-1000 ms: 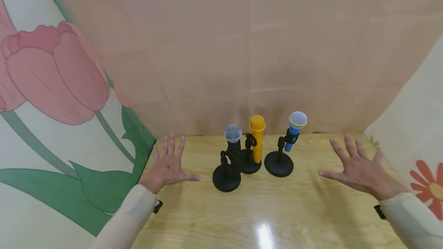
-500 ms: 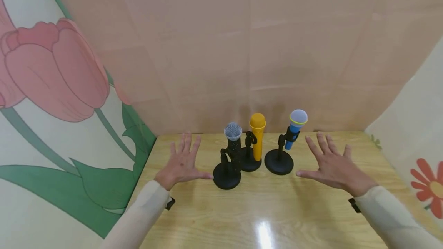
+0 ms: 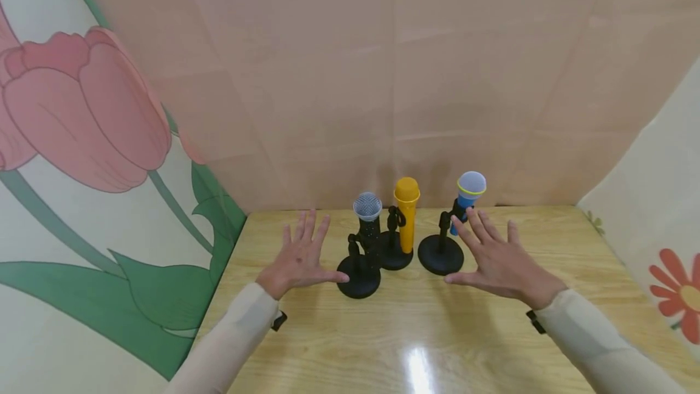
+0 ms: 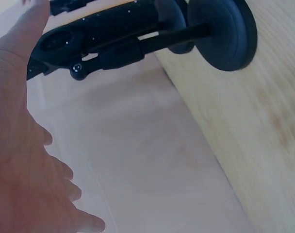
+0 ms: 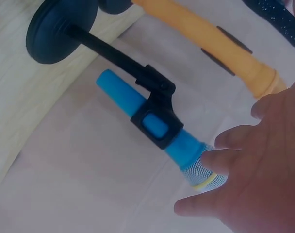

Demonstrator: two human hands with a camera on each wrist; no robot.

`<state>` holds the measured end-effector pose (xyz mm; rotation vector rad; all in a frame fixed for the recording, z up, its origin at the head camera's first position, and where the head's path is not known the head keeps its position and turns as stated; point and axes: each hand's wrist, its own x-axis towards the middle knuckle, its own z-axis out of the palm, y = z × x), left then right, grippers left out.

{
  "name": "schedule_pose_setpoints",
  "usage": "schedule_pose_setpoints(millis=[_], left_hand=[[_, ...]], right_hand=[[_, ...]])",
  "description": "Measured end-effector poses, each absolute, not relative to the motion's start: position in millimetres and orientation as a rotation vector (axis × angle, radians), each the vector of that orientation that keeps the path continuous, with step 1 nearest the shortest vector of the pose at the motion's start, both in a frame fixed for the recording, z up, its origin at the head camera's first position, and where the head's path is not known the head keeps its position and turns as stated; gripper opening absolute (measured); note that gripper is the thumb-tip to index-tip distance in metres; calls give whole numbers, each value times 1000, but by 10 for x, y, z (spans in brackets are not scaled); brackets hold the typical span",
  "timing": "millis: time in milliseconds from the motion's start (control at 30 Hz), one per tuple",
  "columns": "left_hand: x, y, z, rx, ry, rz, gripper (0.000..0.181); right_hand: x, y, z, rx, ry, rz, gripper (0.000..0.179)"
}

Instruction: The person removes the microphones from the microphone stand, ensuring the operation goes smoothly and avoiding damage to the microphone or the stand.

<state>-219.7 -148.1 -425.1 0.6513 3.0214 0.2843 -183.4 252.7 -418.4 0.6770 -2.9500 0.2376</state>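
Note:
Three microphones stand on a wooden table, each in a black stand with a round base. The left one is a black microphone point(image 3: 368, 207) with a silver mesh head, the middle one an orange microphone point(image 3: 406, 217), the right one a blue microphone point(image 3: 471, 186) with a pale head and yellow ring. My left hand point(image 3: 299, 262) is spread with nothing in it, its thumb tip overlapping the black microphone's base point(image 3: 359, 284). My right hand point(image 3: 500, 265), also spread, has its fingertips over the blue microphone's lower part in the head view. Its thumb lies near that stand's base point(image 3: 440, 255).
The wooden table point(image 3: 383, 345) ends at a pinkish cloth backdrop point(image 3: 328, 90). A wall with a painted tulip point(image 3: 87, 114) rises at the left. At the right stands a pale wall with a red flower point(image 3: 683, 287).
Both hands have moved inward toward the microphones, the left one rightward and the right one leftward. The fingers stay spread, and the microphones stay in place.

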Motion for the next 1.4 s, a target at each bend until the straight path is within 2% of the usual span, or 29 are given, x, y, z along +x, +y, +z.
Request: schedule_pose_setpoints(millis=[167, 333, 700, 933, 1200, 1400], left_hand=[[-2207, -1413, -4263, 670, 3024, 301, 128], [-2234, -1345, -4274, 689, 3001, 353, 116], [-2293, -1258, -4303, 725, 2888, 607, 99], [-2370, -1207, -4358, 676, 2806, 842, 91], [-2499, -1147, -4452, 737, 2714, 1188, 55], [-2524, -1102, -4551, 722, 2626, 1412, 40]], right_hand=[[-1861, 2469, -4183, 713, -2924, 211, 113], [-1895, 2399, -4159, 764, -2924, 240, 110], [-2008, 2258, -4082, 994, -2774, 317, 110], [-2042, 2162, -4056, 982, -2844, 623, 101], [-2146, 2023, -4013, 959, -2832, 928, 90], [-2208, 1922, -4086, 1028, -2736, 1044, 83]])
